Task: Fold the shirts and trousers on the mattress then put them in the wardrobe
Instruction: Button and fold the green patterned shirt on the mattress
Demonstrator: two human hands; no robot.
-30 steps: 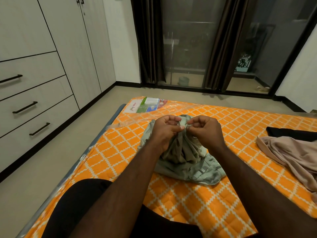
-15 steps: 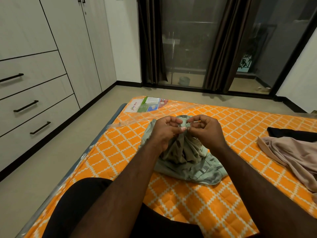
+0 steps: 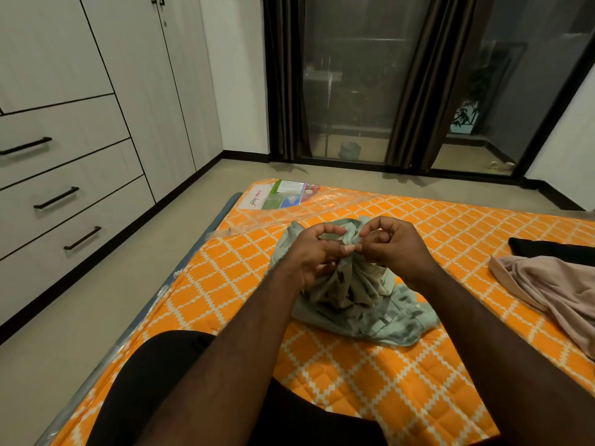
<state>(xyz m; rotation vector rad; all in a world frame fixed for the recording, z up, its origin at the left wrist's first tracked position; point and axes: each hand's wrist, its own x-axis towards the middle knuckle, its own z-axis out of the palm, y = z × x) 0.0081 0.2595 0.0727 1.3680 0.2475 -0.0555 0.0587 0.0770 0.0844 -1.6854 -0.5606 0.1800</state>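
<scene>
On the orange mattress (image 3: 244, 284), near its middle, a pale green shirt (image 3: 386, 317) with dark marks lies bunched in a heap. Both hands work at its top edge. The left hand (image 3: 317, 252) pinches a fold of the cloth between thumb and forefinger, and its other fingers curl against the fabric below. The right hand (image 3: 397, 249), just beside it, also has thumb and forefinger curled in a pinch on the same raised edge, so the fingertips of the 2 hands almost touch. The lifted part of the shirt hangs gathered from that pinch. The rest spreads flat on the mattress toward the person.

At the right edge of the mattress, well apart from the shirt, a pink garment (image 3: 553, 288) lies crumpled. A black garment (image 3: 553, 251) lies just behind it, touching it. A printed label (image 3: 283, 194) sits at the far left corner of the mattress, under clear plastic wrap (image 3: 257, 222).

The wardrobe (image 3: 138, 75) stands along the left wall, across a strip of floor (image 3: 96, 300), with its doors closed and 3 drawers (image 3: 74, 175) with dark bar handles. Beyond the mattress, dark curtains (image 3: 283, 75) hang at a glass door (image 3: 351, 75).
</scene>
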